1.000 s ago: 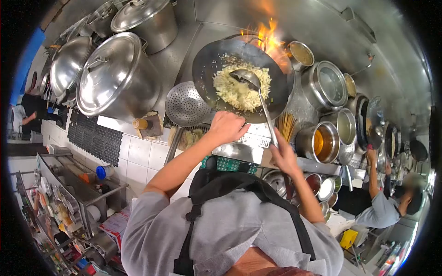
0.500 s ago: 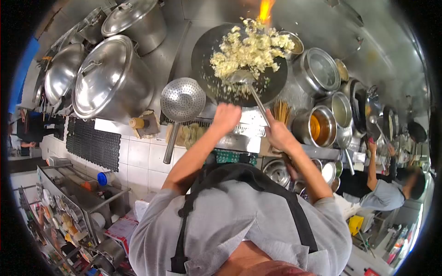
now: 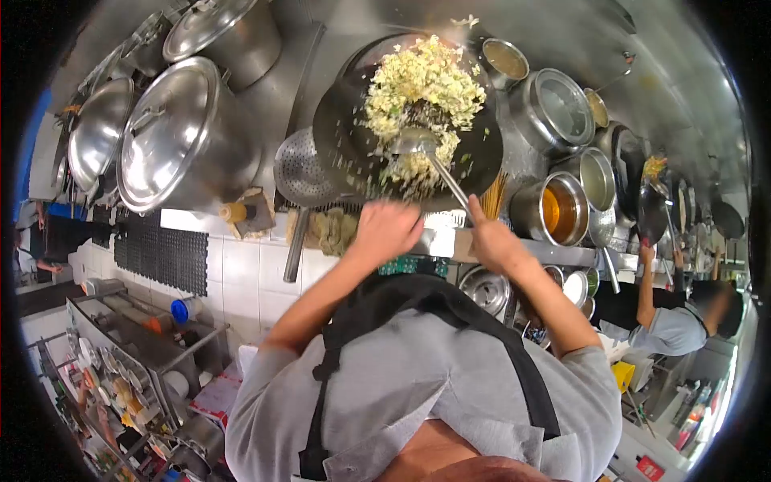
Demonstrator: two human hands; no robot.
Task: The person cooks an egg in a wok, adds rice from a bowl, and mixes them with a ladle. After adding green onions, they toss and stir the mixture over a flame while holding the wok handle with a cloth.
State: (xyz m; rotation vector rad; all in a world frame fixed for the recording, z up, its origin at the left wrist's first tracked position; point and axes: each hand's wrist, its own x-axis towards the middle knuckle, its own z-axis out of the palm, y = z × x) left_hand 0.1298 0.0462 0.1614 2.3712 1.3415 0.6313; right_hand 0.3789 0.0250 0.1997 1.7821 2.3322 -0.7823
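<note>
Right hand around ladle handle

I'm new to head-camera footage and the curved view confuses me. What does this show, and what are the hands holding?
There is no machine: these are a person's bare hands, seen by a camera worn on the head, looking forward and down. The right hand grips a long-handled, round steel ladle. Its bowl is amid pale yellow food pieces, loose in a wide black metal wok. The left hand is at the wok's near edge; its exact grip is hidden. A round perforated metal strainer lies left of the wok; a round steel pot with amber liquid stands to the right.
</note>
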